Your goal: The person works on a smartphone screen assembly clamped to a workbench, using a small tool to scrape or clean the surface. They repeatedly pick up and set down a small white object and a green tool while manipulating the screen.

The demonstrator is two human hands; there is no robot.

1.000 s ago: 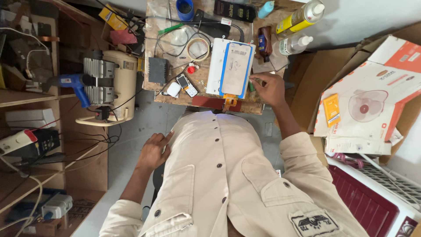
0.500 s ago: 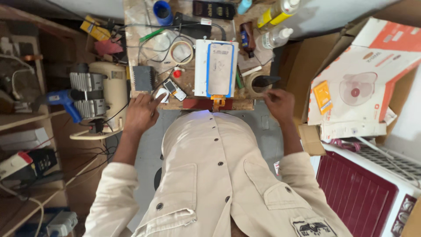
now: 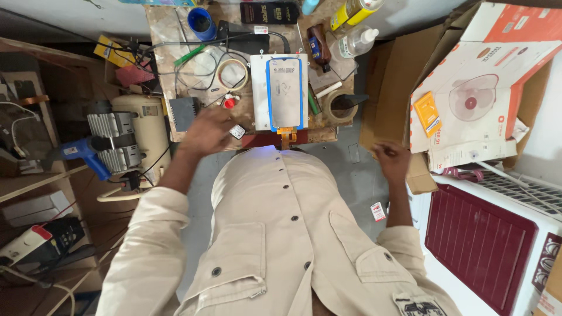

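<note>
Phone screen (image 3: 285, 92) lies flat, long axis pointing away from person. Left hand (image 3: 206, 130) now over bench, fingers loosely curled, blurred; right hand (image 3: 391, 159) has dropped off bench, grip unclear.

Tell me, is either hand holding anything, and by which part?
The left hand rests over small parts at the bench edge; it is blurred, so a grip cannot be told. The right hand hangs off the bench, seemingly holding nothing.
</note>
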